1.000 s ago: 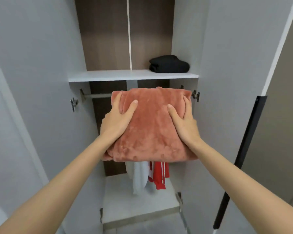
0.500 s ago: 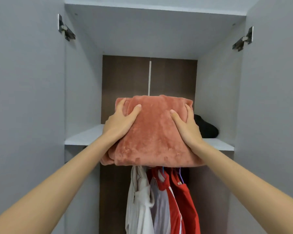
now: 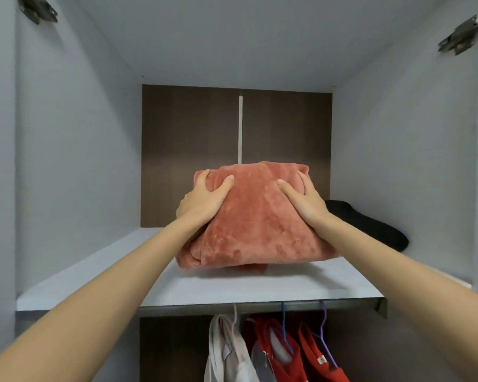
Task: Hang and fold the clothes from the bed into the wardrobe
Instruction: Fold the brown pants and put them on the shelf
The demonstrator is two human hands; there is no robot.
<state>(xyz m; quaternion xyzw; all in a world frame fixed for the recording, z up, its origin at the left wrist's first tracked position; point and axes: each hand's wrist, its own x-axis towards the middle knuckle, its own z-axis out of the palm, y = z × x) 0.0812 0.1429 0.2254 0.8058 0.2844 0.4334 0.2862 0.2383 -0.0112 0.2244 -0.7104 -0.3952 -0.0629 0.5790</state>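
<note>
The left hand (image 3: 202,201) and right hand (image 3: 304,201) each grasp a side of a folded salmon-pink fleece bundle (image 3: 257,227), fingers (image 3: 204,177) wrapped round its far edges and thumbs pressed on top. The bundle sits between the fingers, low over the wardrobe's upper shelf (image 3: 232,288); whether it rests there, I cannot tell. Just right of the right fingers a folded black garment (image 3: 370,227) lies on the shelf. Below the fingers, a white garment (image 3: 226,354) and red garments (image 3: 284,354) hang from the rail (image 3: 260,306).
</note>
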